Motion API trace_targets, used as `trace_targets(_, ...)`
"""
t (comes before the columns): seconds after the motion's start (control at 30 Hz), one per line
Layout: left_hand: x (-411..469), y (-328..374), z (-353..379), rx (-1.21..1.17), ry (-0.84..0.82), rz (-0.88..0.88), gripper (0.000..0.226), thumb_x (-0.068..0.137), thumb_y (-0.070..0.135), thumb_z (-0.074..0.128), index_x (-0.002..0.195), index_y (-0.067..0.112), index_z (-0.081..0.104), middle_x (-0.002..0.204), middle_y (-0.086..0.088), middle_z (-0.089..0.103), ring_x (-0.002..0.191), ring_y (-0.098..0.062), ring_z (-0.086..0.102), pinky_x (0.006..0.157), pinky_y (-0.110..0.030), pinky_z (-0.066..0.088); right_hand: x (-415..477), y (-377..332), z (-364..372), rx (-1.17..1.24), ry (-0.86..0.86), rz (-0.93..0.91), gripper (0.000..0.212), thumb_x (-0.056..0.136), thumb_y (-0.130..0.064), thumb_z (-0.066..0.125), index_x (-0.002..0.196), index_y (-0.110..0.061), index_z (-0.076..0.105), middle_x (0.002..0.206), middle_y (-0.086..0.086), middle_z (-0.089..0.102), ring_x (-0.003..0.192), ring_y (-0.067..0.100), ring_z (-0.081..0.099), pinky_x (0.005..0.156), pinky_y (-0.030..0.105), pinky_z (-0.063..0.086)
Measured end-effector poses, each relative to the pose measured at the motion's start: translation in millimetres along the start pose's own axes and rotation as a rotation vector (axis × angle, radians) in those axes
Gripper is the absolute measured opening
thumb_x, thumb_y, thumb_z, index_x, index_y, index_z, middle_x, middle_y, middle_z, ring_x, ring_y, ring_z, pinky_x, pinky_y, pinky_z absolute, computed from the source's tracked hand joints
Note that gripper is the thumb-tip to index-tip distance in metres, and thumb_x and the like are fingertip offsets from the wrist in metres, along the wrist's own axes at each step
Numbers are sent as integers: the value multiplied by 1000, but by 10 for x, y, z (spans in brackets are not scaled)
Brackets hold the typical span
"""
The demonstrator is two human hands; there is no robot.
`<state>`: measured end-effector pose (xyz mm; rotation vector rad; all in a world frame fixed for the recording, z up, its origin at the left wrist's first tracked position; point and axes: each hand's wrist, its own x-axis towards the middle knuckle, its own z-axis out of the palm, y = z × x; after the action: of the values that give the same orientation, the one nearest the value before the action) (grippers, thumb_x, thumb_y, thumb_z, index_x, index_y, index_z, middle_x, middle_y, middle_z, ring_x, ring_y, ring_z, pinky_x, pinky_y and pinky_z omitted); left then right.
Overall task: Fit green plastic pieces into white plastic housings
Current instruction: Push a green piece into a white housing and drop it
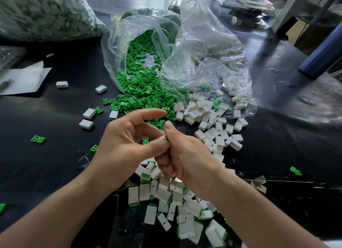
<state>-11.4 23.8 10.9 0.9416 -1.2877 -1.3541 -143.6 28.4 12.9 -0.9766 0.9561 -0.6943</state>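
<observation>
Centre frame, over the desk [55,164], the left hand [125,142] and right hand [187,159] pinch one white housing [162,138], a green piece [167,140] at its end. It looks light, stiff and probably slippery, so it is best gripped by its flat sides.

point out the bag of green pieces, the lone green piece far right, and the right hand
bag of green pieces [133,29], head view, on its clear plastic wall
lone green piece [295,171], head view, on its middle
right hand [187,155], head view, on its back
</observation>
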Motion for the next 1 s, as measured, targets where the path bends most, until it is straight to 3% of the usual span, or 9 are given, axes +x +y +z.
trace_targets(0.1,5,29,-1,-58,23,-16,57,48,5,83,100,15,64,66,-11,69,50,-20,63,48,-27,51,5,-34,-23,50,-56,-6,50,78,-58,35,69,-11,50,52,-5,47,47,8,40,50,23,31)
trace_targets(0.17,8,41,12,-104,43,-23,51,51,14,74,100,16,63,67,-9,70,51,-16,63,47,-23,50,7,-70,-48,88,-109,25,54,74,-60,32,72,-11,53,58,-2,51,49,8,43,51,22,31)
trace_targets(0.33,1,24,-12,-114,58,-34,47,57,1,78,99,18,65,71,-6,71,56,-16,63,51,-24,51,-3,-96,-64,67,-130,-5,39,73,-49,39,73,-12,53,60,-4,54,51,6,46,50,20,31)
trace_targets(0.53,17,16,-33,-124,42,-67,36,63,6,64,99,14,66,76,-9,72,61,-17,65,59,-24,52,-13,-97,-109,-16,-84,-45,29,72,-44,49,72,-16,55,61,-4,55,52,7,46,49,19,30)
trace_targets(1.0,5,9,-32,-123,7,-34,35,60,1,66,90,18,71,73,-10,71,59,-24,63,58,-27,54,-38,-104,-108,-83,-76,-80,32,71,-45,49,73,-14,54,61,-5,55,52,7,46,49,17,32)
